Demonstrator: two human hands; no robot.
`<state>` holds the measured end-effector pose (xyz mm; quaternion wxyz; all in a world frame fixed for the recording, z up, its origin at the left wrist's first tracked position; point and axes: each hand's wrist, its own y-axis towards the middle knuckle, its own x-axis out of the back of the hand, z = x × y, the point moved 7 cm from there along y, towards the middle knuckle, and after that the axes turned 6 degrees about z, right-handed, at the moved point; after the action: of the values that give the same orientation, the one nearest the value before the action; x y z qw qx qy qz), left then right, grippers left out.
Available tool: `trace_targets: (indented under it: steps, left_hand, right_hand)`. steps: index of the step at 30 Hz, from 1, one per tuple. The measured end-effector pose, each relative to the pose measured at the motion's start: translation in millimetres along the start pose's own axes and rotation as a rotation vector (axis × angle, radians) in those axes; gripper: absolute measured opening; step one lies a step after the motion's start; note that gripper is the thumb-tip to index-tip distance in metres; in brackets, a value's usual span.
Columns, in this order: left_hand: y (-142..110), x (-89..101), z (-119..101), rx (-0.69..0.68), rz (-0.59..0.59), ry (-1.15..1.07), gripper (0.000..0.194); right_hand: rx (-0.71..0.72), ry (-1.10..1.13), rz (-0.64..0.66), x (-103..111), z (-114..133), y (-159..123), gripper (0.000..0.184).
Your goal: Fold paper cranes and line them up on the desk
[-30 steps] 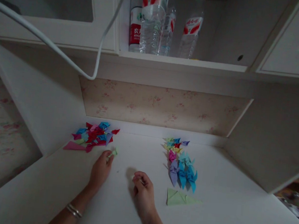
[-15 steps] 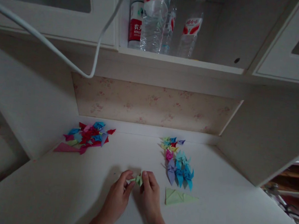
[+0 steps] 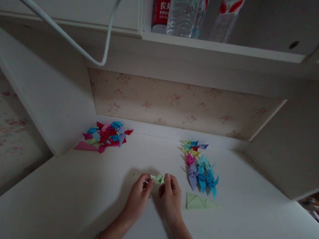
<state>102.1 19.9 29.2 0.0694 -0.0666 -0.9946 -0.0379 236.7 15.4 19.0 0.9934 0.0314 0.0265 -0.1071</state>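
Note:
Both hands meet over the white desk (image 3: 250, 222), pinching one small light-green folded paper piece (image 3: 157, 178) between their fingertips. My left hand (image 3: 139, 197) grips its left end and my right hand (image 3: 170, 197) grips its right end. A row of folded pieces in blue, purple, pink and yellow (image 3: 201, 169) lies just right of my right hand. A larger green folded triangle (image 3: 199, 202) rests flat on the desk beside my right wrist. A loose heap of red, blue and pink paper pieces (image 3: 105, 136) sits at the back left.
Water bottles (image 3: 184, 11) stand on the shelf above the desk. A white cable (image 3: 71, 42) hangs across the upper left. A floral back panel (image 3: 177, 102) closes the desk's rear, and side walls stand at left and right.
A second ago my left hand reached to the left heap and took a green piece. It has come back to the middle, and both hands now pinch that piece together. The view tilted down slightly.

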Motion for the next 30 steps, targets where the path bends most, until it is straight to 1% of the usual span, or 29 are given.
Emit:
trace_targets:
  steps: [5, 8, 11, 14, 18, 20, 22, 24, 26, 28, 30]
  left_hand:
    - [1.2, -4.5, 3.6, 0.027, 0.041, -0.098, 0.037]
    - [1.6, -9.5, 6.0, 0.046, 0.067, -0.138, 0.036]
    - [2.5, -10.3, 9.1, 0.055, 0.064, -0.127, 0.036]
    - [1.9, -7.1, 7.6, 0.029, 0.050, -0.036, 0.034]
    - [-3.6, -3.2, -5.0, -0.079, 0.029, 0.126, 0.035]
    - [-5.1, -2.4, -9.7, -0.098, 0.026, 0.198, 0.036]
    - [-2.6, -1.7, -13.9, -0.102, 0.036, 0.274, 0.031]
    - [5.1, -0.9, -20.6, -0.120, 0.064, 0.352, 0.026]
    - [18.9, -0.2, -31.2, -0.158, 0.100, 0.428, 0.022]
    - [38.8, -1.0, -44.6, -0.198, 0.134, 0.480, 0.019]
    - [64.5, -4.8, -57.7, -0.204, 0.150, 0.461, 0.019]
  right_hand:
    - [0.056, -0.077, -0.017, 1.3, 2.5, -0.2, 0.038]
    - [0.048, -0.061, -0.030, 2.9, 0.2, -0.2, 0.038]
    - [0.029, -0.042, -0.035, 3.5, -2.7, -0.6, 0.037]
    - [0.015, -0.003, -0.037, 3.2, -5.1, -0.3, 0.037]
    - [0.015, 0.044, -0.027, 3.6, -6.5, 4.0, 0.036]
    - [0.034, 0.036, -0.026, 6.2, -4.7, 7.0, 0.035]
    - [0.053, 0.028, -0.037, 10.8, -1.9, 9.6, 0.036]
    - [0.059, 0.032, -0.050, 15.8, 0.5, 11.5, 0.036]
    - [0.040, 0.065, -0.063, 19.8, 0.5, 13.2, 0.037]
    - [-0.002, 0.123, -0.071, 21.4, -3.1, 14.7, 0.038]
    - [-0.044, 0.163, -0.084, 20.7, -9.2, 15.7, 0.041]
